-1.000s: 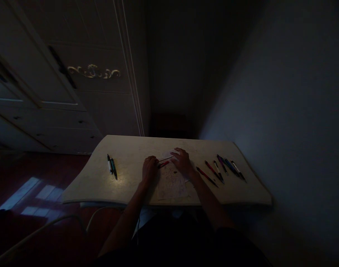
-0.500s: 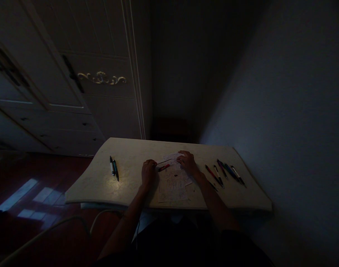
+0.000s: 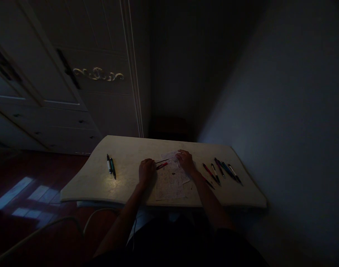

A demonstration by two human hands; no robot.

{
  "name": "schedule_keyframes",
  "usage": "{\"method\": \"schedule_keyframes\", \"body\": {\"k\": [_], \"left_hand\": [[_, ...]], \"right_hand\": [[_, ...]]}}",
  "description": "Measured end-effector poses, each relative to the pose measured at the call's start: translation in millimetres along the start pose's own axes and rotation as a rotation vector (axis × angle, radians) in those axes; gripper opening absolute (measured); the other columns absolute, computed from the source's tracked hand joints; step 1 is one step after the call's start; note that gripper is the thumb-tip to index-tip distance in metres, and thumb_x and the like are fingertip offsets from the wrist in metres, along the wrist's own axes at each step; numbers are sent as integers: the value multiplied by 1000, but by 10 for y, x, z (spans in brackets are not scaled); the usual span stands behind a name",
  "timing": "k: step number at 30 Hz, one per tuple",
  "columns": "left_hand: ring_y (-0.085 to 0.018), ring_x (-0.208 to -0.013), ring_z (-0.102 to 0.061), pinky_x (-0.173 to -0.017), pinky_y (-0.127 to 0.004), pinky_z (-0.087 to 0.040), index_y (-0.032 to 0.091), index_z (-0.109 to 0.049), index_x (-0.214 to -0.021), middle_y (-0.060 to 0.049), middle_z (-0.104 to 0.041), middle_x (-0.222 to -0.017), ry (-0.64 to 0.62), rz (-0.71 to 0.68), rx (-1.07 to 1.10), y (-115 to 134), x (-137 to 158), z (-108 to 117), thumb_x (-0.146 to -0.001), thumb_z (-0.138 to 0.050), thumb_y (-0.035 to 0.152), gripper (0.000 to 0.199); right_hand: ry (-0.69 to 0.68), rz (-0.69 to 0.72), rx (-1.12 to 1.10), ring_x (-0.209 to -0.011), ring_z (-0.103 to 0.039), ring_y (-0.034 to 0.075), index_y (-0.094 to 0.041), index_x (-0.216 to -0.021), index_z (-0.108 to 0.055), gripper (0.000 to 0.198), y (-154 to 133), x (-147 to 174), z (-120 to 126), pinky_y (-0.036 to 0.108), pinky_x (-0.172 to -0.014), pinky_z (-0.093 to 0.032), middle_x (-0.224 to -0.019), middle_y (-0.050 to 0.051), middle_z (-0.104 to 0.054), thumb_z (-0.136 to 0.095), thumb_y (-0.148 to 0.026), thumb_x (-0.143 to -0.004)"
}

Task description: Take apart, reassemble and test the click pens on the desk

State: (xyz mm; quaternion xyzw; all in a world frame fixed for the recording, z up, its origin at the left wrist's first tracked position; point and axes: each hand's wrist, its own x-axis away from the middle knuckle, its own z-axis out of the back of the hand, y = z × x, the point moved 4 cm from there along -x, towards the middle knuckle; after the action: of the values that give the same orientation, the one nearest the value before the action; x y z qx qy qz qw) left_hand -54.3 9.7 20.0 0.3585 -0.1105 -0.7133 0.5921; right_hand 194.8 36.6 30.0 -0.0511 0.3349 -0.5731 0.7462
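My left hand (image 3: 147, 171) is closed at the left edge of the papers, its fingertips on the end of a thin dark pen refill (image 3: 162, 161) that points to the right. Just below the refill, a red and black pen piece (image 3: 162, 166) lies on the written-on paper (image 3: 169, 187). My right hand (image 3: 186, 161) rests over the upper right of the papers, fingers bent and drawn together near the refill's far tip. Whatever those fingers hold is too dark and small to make out. A small dark bit (image 3: 173, 173) sits on the paper between my hands.
Two pens (image 3: 111, 167) lie at the left of the pale table (image 3: 130, 148). Several pens (image 3: 222, 171) are spread at the right, beside my right forearm. A cabinet (image 3: 108, 107) stands behind on the left, and a wall (image 3: 292, 129) runs along the right.
The whole view has shifted slightly, so the table sits a little further left. My hands keep nearly the same places over the papers, and the refill still extends from my left fingers.
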Motion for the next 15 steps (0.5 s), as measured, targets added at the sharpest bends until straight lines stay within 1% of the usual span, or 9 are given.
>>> {"method": "schedule_keyframes", "body": {"k": [4,8,11,15], "left_hand": [[-25,-98,-61,-92,-38,-46,17,-70,-93,-14,-70,-105,-10,25,51,-24,1,-2,-90,-45,27,27],[-26,-99,-61,-92,-39,-47,17,-70,-95,-13,-70,-105,-7,40,63,-40,1,1,-88,-45,25,27],[-26,-98,-62,-91,-39,-48,18,-69,-95,-12,-70,-103,-4,44,66,-45,0,0,-86,-46,21,26],[-26,-96,-61,-90,-39,-48,18,-70,-93,-12,-70,-102,7,49,64,-47,1,4,-83,-47,19,25]], "right_hand": [[31,-28,-17,-112,-58,23,-20,-96,-74,26,157,-32,88,41,-101,-42,-119,11,-68,-51,-32,-94],[38,-36,-19,-111,-60,23,-20,-95,-74,25,262,0,134,40,-99,-44,-118,11,-68,-54,-34,-93],[42,-25,-21,-111,-60,24,-21,-95,-74,24,238,70,152,41,-99,-44,-117,11,-68,-54,-34,-93],[28,1,-47,-111,-60,24,-21,-100,-74,23,107,223,165,42,-100,-44,-117,11,-68,-55,-31,-92]]}}
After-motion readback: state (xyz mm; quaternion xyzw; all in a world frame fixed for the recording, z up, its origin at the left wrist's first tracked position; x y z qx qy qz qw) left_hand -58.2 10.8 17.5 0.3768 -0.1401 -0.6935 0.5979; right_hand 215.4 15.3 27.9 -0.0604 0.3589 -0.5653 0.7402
